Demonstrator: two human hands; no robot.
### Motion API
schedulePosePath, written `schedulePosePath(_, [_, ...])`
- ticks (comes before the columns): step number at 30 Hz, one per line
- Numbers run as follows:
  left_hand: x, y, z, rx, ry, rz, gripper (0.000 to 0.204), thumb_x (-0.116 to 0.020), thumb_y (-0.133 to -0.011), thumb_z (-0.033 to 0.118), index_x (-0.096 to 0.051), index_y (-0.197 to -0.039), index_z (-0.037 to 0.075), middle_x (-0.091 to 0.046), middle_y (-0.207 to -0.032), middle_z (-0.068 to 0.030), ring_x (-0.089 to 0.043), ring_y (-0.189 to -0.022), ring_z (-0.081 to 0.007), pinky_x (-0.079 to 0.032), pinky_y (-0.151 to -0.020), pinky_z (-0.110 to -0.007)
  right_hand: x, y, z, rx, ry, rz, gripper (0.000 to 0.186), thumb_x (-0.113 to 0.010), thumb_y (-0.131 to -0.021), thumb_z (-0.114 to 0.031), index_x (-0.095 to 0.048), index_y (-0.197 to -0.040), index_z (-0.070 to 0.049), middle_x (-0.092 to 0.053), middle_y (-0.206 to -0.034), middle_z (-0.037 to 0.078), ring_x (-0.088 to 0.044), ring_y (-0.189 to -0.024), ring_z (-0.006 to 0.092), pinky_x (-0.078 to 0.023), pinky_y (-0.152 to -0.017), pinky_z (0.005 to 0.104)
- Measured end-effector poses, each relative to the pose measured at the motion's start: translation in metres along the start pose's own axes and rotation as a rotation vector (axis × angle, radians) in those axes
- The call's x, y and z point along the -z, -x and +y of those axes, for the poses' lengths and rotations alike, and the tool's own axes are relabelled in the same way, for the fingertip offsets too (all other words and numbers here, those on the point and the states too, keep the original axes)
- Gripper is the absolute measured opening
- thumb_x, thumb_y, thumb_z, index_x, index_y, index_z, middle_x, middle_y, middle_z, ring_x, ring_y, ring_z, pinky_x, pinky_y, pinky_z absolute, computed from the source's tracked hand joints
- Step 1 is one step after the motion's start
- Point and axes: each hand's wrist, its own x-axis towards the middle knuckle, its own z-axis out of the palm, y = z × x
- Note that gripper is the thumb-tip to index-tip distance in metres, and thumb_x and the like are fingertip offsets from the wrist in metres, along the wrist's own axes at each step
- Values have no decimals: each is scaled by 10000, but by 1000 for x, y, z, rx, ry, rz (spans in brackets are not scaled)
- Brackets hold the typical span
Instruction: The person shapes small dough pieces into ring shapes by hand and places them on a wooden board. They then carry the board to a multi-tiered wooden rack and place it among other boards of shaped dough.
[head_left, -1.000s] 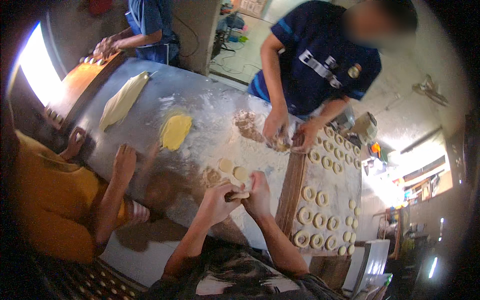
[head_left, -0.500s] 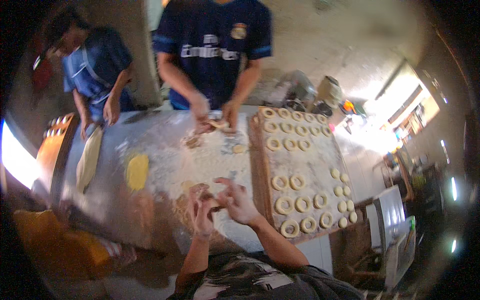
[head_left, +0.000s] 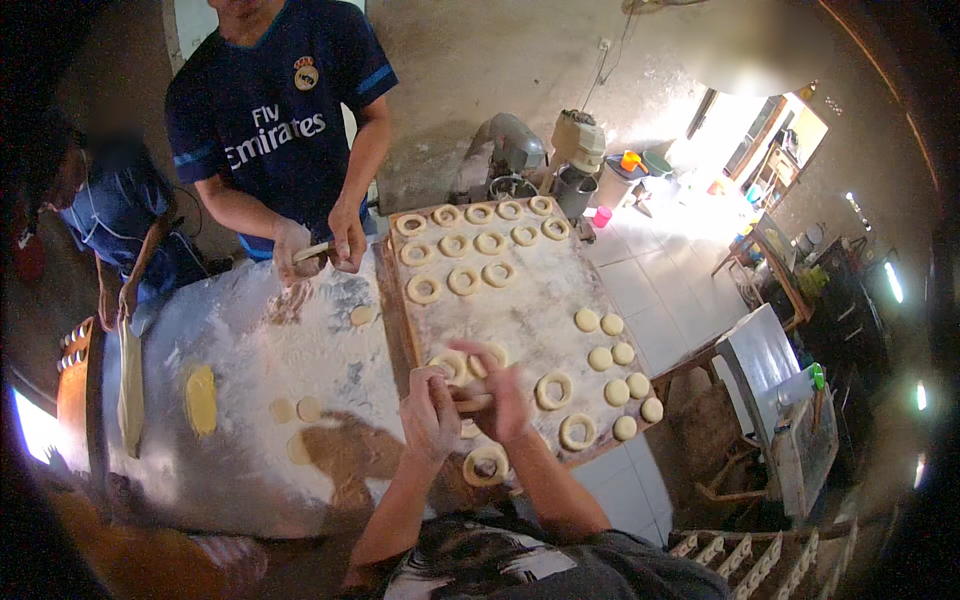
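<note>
Above the near left part of the floured board, my two hands are close together. My left hand (head_left: 430, 414) is closed around a piece of dough (head_left: 472, 402), mostly hidden by the fingers. Smeared by motion, my right hand (head_left: 507, 400) is against the dough's other side; its grip does not show plainly. Under and around them lie pale dough rings (head_left: 554, 391), some partly covered by my hands. At the board's right edge sit several round dough pieces (head_left: 637, 385) without holes.
The wooden board (head_left: 540, 330) lies on the floury metal table (head_left: 240, 330). Flat dough rounds (head_left: 308, 408) and a yellow slab (head_left: 201, 400) are on the table. Across it, a person (head_left: 290, 140) handles dough; another (head_left: 120, 220) holds a long dough strip (head_left: 130, 390). Mixers (head_left: 515, 145) stand behind.
My hands have moved from over the metal table to over the board at the right, with the dough between them. My view has turned right. The far person's hands still hold dough.
</note>
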Motion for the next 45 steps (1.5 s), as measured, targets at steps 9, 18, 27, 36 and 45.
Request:
schedulePosePath(9, [-111,-27,28,-71,-158,-95,163,-469,-1019,206,-534,-1072,66,-613,-717,-168,-655,-655,-364,-484,-560,-405,93,1,-68,53,61,167,528,-476,-996,-188,-297,-1492,-155,-540,-693,11,-481,-586,100,-386,-535,270])
schedulePosePath(18, [-161,-31,24,15,-162,-147,240,-452,-1027,272,-497,-1122,55,-623,-794,-222,-638,-760,-453,-484,-648,-516,136,-7,-87,138,667,-32,634,-417,-1055,-378,-163,-1566,-104,-435,-862,-34,-386,-705,87,-390,-642,240])
schedulePosePath(27, [-173,-82,-35,67,-771,-81,646,-637,-892,298,-344,-1418,63,-449,-1265,-296,-499,-1125,-486,-357,-949,-622,222,-80,-74,-65,1416,229,965,-586,-942,-475,23,-1547,-34,-657,-900,263,-651,-814,273,-495,-789,358])
schedulePosePath(36, [-181,-69,-22,76,-973,-451,738,-702,-814,349,-370,-1443,150,-462,-1297,-230,-456,-1195,-428,-349,-978,-592,190,-31,-96,-236,1856,265,947,-724,-811,-334,-165,-1552,-141,-657,-1031,217,-616,-1031,411,-422,-892,589])
schedulePosePath(45, [-308,-112,-49,-301,-709,-910,298,-532,-910,252,-677,-1049,32,-709,-959,-205,-693,-942,-366,-543,-811,-495,265,34,-148,-103,1976,335,311,-708,-805,-242,-669,-1038,-41,-641,-1063,233,-627,-976,411,-495,-865,471])
